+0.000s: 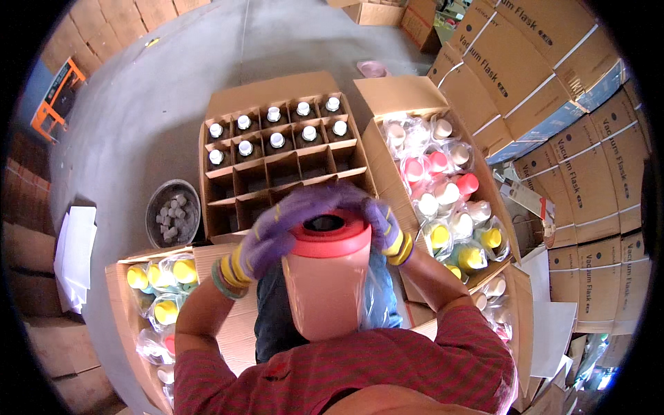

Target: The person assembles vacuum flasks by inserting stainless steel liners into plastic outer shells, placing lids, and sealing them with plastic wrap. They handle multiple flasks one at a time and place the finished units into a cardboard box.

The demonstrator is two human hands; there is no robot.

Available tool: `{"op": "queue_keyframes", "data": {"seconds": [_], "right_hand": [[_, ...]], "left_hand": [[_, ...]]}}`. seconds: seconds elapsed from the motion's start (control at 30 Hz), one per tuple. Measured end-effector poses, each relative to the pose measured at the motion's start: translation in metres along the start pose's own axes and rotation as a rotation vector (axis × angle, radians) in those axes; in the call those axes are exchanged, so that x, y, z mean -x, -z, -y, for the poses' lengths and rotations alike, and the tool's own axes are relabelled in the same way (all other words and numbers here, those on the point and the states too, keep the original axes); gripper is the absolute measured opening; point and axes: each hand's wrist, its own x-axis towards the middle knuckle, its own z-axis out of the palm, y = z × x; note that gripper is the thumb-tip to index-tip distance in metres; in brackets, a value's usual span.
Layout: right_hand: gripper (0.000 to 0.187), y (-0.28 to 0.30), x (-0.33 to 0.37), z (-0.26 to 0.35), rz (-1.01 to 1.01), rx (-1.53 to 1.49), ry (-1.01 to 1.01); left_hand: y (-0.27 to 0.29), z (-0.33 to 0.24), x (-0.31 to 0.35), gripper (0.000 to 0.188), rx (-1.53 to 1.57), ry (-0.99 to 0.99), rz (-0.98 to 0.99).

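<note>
A pink vacuum flask body (327, 294) with a red collar and a dark open mouth stands upright between my legs. My left hand (280, 225), in a purple glove with a yellow cuff, wraps the left and far side of the collar. Gloved the same way, my right hand (382, 225) grips the collar's right side; its fingertips are partly hidden. Just beyond my hands is a divided carton (290, 93); its far two rows hold dark bottle-like pieces with white tops (274, 113), and the near cells show none. Clear plastic wrap (377, 297) hangs beside the flask.
On the right, an open carton (387, 155) holds several wrapped flasks with coloured caps. Another carton (117, 297) of flasks sits at lower left, near a round basin (149, 221) of small pale pieces. Stacked boxes (484, 90) line the right side.
</note>
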Motion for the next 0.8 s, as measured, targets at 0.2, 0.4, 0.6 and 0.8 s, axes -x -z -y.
{"op": "queue_keyframes", "data": {"seconds": [0.2,0.4,0.6,0.8], "right_hand": [[0.058,0.002,-0.004,0.004,0.141,0.157,0.098],[0.045,0.003,-0.002,0.003,0.185,0.420,0.268],[0.049,-0.005,-0.009,0.048,0.199,0.118,-0.177],[0.058,-0.015,0.003,0.043,0.411,0.447,0.181]], "left_hand": [[-0.007,-0.007,-0.004,0.041,-0.274,-0.058,-0.025],[0.022,0.022,-0.009,0.041,-0.094,-0.183,0.209],[0.028,0.032,0.022,0.039,-0.337,0.183,-0.228],[0.008,0.036,0.019,0.056,0.112,0.136,-0.117]]}}
